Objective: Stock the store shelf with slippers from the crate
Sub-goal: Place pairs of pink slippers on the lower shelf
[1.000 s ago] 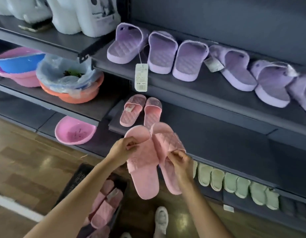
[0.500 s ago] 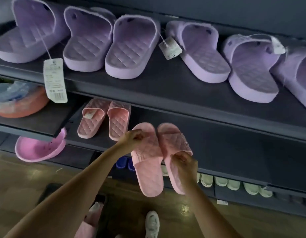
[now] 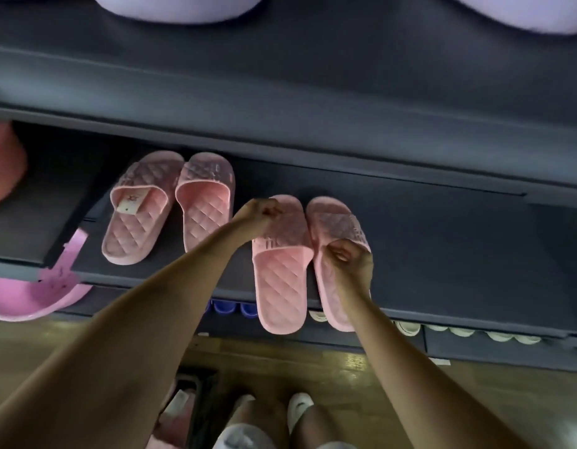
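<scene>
- The left hand (image 3: 259, 211) has its fingers curled tight. They pinch the strap of the left-held slipper (image 3: 280, 280) near the toe end, and the quilted footbed runs back below the knuckles with the heel toward us.
- The right hand (image 3: 350, 259) is curled the same way. Its fingers and thumb pinch the strap edge of the right-held slipper (image 3: 337, 222); the toe lies beyond the fingertips and the heel passes back under the wrist.
- The two slippers lie side by side between the hands, with their inner edges touching or very nearly so. We judge the strap grips are there to keep the pair square so both can go down together.
- Their toes are over the shelf (image 3: 442, 254) and their heels jut out past its front lip. We cannot tell whether the soles rest on the board yet.
- A shelved pair (image 3: 141, 215) lies just beyond the left knuckles, toes inward. It likely sets the line for this pair.
- The crate (image 3: 202, 393) sits on the floor well below both hands, with more pink slippers inside, so we take it that stocking is not yet done.
- Next, we think, comes a push inward until the heels clear the lip, then release.
</scene>
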Motion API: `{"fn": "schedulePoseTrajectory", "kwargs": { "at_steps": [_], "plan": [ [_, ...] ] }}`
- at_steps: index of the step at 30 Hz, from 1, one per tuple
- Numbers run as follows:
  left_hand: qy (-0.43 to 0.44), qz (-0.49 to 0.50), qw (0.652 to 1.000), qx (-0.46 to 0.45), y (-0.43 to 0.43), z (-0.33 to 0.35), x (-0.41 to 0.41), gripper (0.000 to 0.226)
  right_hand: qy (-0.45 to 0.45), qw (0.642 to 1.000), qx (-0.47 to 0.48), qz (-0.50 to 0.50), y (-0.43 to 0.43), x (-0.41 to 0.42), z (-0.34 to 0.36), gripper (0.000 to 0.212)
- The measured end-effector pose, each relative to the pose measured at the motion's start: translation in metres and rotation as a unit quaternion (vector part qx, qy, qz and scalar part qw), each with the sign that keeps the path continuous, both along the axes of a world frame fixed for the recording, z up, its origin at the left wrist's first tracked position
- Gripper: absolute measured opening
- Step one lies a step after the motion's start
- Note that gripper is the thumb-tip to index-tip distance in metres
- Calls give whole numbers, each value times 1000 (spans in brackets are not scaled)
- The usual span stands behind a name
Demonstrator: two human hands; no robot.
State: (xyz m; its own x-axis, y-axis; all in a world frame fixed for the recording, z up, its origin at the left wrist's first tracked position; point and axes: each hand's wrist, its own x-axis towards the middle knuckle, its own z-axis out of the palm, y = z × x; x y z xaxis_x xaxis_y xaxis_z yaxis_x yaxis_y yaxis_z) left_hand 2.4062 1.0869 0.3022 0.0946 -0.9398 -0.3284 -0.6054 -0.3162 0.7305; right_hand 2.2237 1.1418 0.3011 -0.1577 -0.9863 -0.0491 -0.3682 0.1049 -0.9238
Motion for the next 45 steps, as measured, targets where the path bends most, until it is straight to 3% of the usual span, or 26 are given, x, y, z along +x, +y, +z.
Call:
{"fn": "schedulePoseTrajectory", "kwargs": {
  "at_steps": [4,6,8,11,14,18,27,33,37,45],
  "plan": [
    [-78,40,989,-117,1,-13,-5,30,29,999,0,35,-6,2,-11,9],
    [-101,67,979,-164,16,-10,-11,26,121,991,9,57,-1,-6,-5,1],
    [-107,72,976,-174,40,-5,-18,35,214,976,-38,24,7,-16,4,9],
    [-126,39,979,-158,76,-2,-32,67,262,961,-93,0,13,-22,4,42],
    [-192,-37,977,-82,93,-12,-50,99,318,941,1,113,12,-22,-12,94],
    [-202,-32,977,-68,89,-22,-58,116,335,932,6,138,10,-19,-30,118],
    [-190,-31,978,-81,32,-15,-26,107,319,939,3,129,-33,-10,-23,106],
    [-192,-7,974,-118,47,-3,-20,89,390,910,-33,138,-29,-7,-1,87],
    [-185,32,975,-115,93,14,-10,81,421,876,-87,218,-7,0,9,82],
    [-198,152,967,-56,218,30,36,72,402,812,-127,404,51,54,33,85]
  ]
}}
